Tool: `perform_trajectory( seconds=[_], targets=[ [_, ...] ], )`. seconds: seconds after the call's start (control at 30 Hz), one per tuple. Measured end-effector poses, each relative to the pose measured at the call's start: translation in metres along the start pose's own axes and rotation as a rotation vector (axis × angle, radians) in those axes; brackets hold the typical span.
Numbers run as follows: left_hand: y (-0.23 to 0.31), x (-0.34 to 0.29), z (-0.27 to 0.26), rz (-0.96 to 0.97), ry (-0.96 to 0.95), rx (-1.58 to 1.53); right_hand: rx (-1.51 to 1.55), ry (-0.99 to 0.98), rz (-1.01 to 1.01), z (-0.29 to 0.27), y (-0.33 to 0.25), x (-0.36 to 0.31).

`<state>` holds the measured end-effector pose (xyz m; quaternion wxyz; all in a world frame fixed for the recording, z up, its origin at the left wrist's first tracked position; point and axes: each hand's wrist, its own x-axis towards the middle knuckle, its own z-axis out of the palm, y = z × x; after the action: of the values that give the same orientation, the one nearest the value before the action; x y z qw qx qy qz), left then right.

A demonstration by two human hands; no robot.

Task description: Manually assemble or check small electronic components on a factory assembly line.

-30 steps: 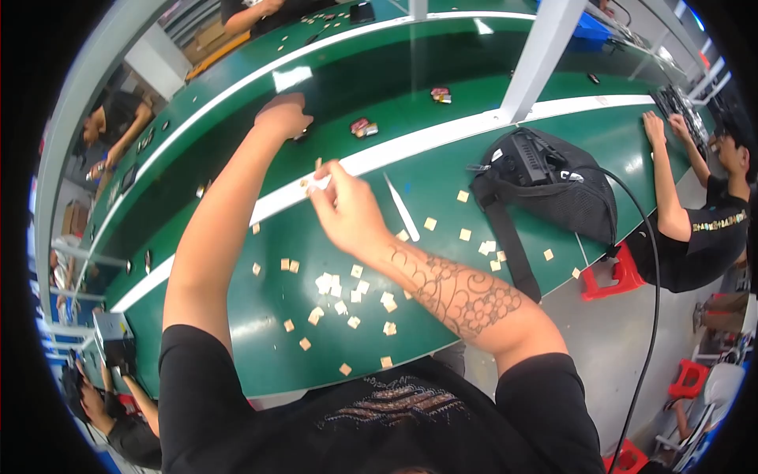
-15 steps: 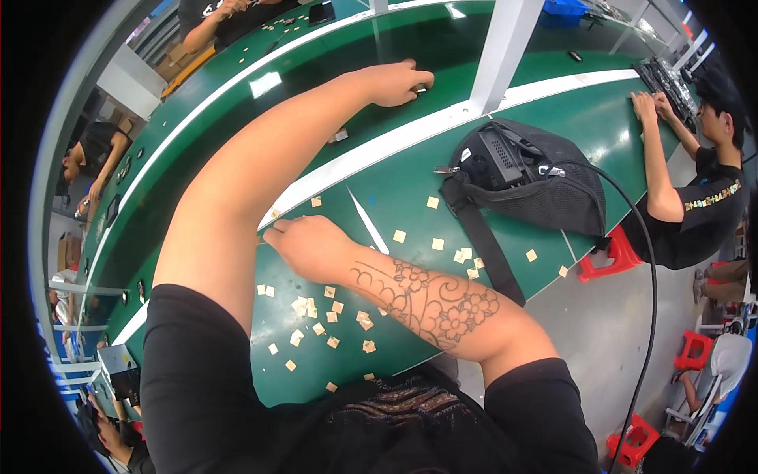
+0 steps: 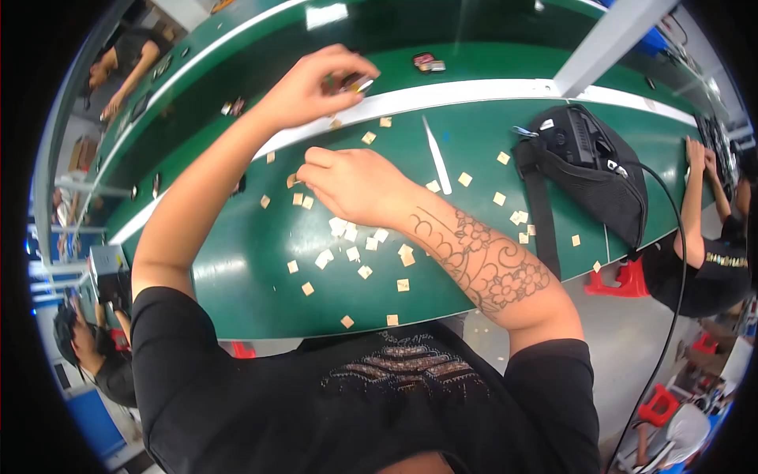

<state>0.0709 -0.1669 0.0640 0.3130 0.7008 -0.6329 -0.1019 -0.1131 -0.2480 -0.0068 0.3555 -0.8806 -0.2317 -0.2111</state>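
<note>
Over the white rail my left hand (image 3: 316,87) is curled round a small dark part (image 3: 352,82) with a silvery edge; its exact kind is blurred. Close in front of it, my right hand (image 3: 355,186) pinches a small tan square piece (image 3: 294,181) at its fingertips, just above the green table. Loose tan squares (image 3: 365,272), several of them with pale faces, lie scattered around and below the right hand. White pointed tweezers (image 3: 437,156) rest on the table to the right of that hand.
Beyond the white rail (image 3: 442,92), a green belt surface carries small dark parts (image 3: 429,63). A black bag (image 3: 588,170) holding a device with a black cable lies on the right, beneath a grey post (image 3: 612,47). Co-workers sit at the right and left; red stools (image 3: 620,278) stand nearby.
My left hand has drawn back from over the far belt toward my right hand, with a small dark part in it. The view has shifted, and my right hand stays pinched.
</note>
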Motion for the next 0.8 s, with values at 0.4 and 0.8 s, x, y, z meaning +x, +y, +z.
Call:
perform_trajectory(
  seconds=[0.4,0.8],
  targets=[
    [0.057,-0.155,0.057,-0.507,0.241,0.201,0.738,-0.279,0.417,-0.003,-0.026,0.007],
    [0.059,-0.173,0.053,-0.041,0.329,0.152,0.956,0.164,0.33,-0.004,-0.014,0.002]
  ],
)
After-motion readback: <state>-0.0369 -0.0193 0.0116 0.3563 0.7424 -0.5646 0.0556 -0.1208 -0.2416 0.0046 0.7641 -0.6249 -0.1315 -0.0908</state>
